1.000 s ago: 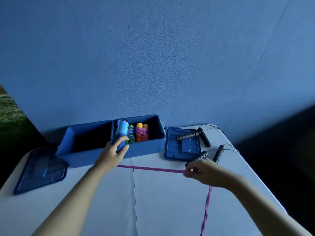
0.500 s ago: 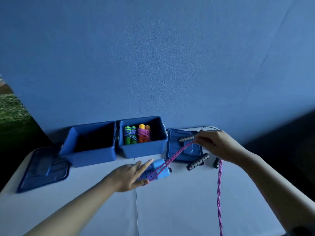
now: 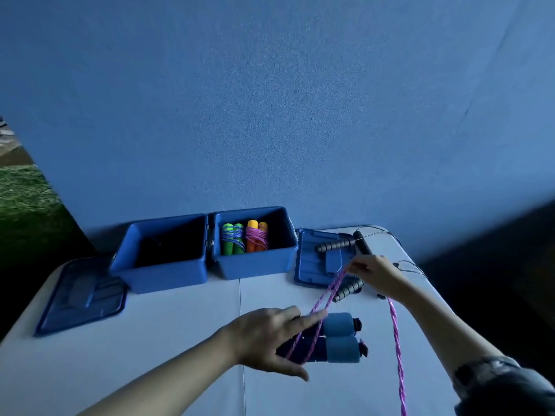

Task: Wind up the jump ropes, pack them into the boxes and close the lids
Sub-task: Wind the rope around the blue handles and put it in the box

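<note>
2 ropes packed in right blue plastic box (image 3: 255, 262); my left hand (image 3: 265, 337) grips blue foam handles (image 3: 339, 337), right hand (image 3: 375, 276) pinches purple braided rope (image 3: 330, 295) mid-wind; black ropes (image 3: 336, 246), lids left

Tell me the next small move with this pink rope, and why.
Probably bring the right hand over and around the blue handles for another wrap. The left hand holds them together, few turns of pink rope are on, and a long tail hangs off the table.

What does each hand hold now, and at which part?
The left hand holds the two blue handles together at their dark ends. The right hand pinches the purple rope partway along its length.
</note>
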Demonstrator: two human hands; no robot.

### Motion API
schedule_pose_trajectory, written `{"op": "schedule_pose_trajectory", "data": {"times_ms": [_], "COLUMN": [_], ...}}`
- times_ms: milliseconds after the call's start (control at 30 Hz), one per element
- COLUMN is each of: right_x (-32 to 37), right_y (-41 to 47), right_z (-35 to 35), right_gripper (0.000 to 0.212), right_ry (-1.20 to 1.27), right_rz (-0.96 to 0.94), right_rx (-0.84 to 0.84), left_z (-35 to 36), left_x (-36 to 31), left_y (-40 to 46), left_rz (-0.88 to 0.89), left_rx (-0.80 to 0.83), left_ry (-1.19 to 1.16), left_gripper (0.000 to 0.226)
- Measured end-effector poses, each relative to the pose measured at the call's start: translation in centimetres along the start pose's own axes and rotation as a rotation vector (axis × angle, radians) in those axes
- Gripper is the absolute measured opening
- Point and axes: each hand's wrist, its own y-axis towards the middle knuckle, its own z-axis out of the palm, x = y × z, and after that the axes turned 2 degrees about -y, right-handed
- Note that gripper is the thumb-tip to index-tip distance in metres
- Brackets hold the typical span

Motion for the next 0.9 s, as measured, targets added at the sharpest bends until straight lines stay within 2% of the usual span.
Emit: {"op": "schedule_pose_trajectory", "data": {"times_ms": [67, 167, 300, 467, 600, 700, 767, 900], "right_x": [-0.6, -1.5, -2.0, -2.7, -2.2, -1.0, 0.1, 3.2], "right_y": [-0.4, -0.9, -1.5, -2.3, -3.1, -3.8, -4.2, -5.5], "right_z": [0.8, 1.8, 2.7, 4.0, 4.5, 5.2, 6.1, 9.3], "right_gripper": [0.016, 0.015, 0.01, 0.024, 0.031, 0.027, 0.024, 0.029], "right_ry": [0.038, 0.047, 0.061, 0.101, 0.129, 0.173, 0.297, 0.45], "right_rz": [0.004, 0.015, 0.024, 0.056, 0.059, 0.066, 0.074, 0.135], "right_rx": [0.024, 0.071, 0.117, 0.124, 0.125, 0.172, 0.182, 0.233], "left_z": [0.4, 0.6, 0.3, 0.1, 0.6, 0.6, 0.4, 0.1], "left_x": [0.5, 0.3, 0.0, 0.8, 2.2, 2.3, 2.7, 4.2], "left_y": [0.1, -0.2, -0.3, -0.3, -0.4, -0.1, 0.3, 1.6], "left_rz": [0.144, 0.179, 0.098, -0.032, -0.132, -0.168, -0.197, -0.352], "left_rx": [-0.046, -0.064, -0.06, -0.112, -0.178, -0.286, -0.393, -0.622], "left_ry": [0.107, 0.096, 0.033, -0.1, -0.173, -0.261, -0.342, -0.402], "left_gripper": [0.07, 0.047, 0.046, 0.038, 0.046, 0.046, 0.041, 0.037]}}
